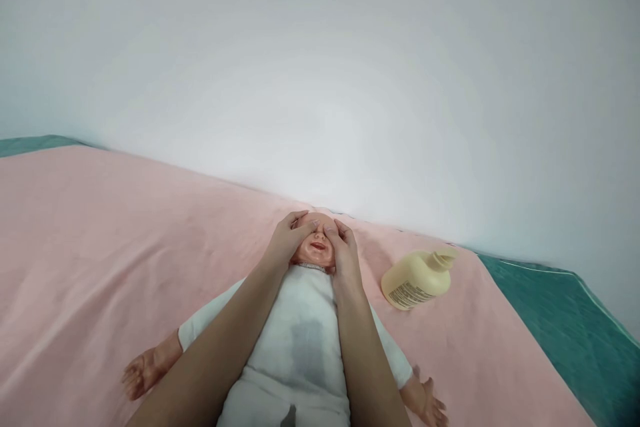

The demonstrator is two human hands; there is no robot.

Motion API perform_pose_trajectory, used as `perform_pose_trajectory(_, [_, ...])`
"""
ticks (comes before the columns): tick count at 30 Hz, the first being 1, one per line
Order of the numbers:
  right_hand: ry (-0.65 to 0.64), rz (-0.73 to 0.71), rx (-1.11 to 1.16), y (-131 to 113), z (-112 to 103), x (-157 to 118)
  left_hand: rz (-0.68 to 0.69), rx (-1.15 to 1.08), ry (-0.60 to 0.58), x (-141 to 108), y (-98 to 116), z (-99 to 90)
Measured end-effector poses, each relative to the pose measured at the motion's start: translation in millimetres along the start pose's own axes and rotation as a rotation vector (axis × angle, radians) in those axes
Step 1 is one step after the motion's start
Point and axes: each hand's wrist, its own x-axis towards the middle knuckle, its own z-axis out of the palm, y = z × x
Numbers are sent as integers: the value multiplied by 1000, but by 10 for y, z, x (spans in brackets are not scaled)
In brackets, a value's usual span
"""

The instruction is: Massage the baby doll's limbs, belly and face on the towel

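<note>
A baby doll (295, 300) in a white cloth suit lies on its back, arms spread wide, with its head toward the wall. My left hand (291, 235) cups one side of the doll's head, its thumb laid over the eye area. On the other side, my right hand (345, 247) does the same, fingers around the head and thumb near the brow. Between the thumbs the doll's nose and open red mouth show; its eyes are covered. My forearms run along both sides of the doll's white body, which has a grey patch on the front.
To the right of the doll stands a pale yellow pump bottle (413, 280) with a printed label. A pink sheet (125, 247) lies under everything, with a green cover (570, 320) showing at its right edge. A plain white wall (320, 80) rises behind the head.
</note>
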Motion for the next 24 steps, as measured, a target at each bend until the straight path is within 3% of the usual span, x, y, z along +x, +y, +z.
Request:
perform_pose_trajectory(6, [15, 12, 7, 32, -12, 35, 8, -28, 11, 53, -65, 0])
perform_pose_trajectory(12, [4, -64, -1, 64, -38, 75, 56, -60, 13, 90, -121, 9])
perform_pose_trajectory(24, [30, 26, 124, 72, -52, 112, 39, -85, 56, 211, -235, -18])
